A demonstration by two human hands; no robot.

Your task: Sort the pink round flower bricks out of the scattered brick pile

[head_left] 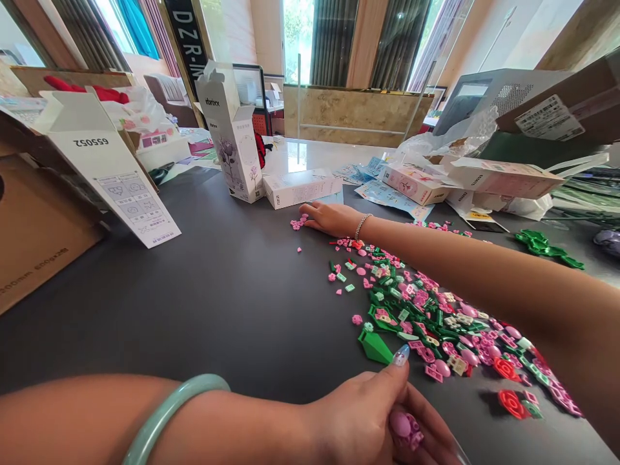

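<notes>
My left hand (382, 413), with a jade bangle (179, 407) on its wrist, is curled near the bottom edge around a few pink pieces (405, 429). My right hand (332, 218) reaches far across the dark table (194, 297), its fingers lowered onto a small cluster of pink pieces (296, 223); whether it grips any cannot be made out. Between the arms spreads a pile of small pink, green and cream pieces (436, 316). A green pointed piece (375, 347) lies just beyond my left thumb. Red rose pieces (511, 403) lie at the pile's near right.
An open brown carton (43, 226) with a white box (116, 168) stands at the left. A tall white box (232, 142) and a flat one (303, 187) are at the back. Blue packets (394, 197), more boxes (504, 177) and green leaf pieces (547, 248) lie at the right.
</notes>
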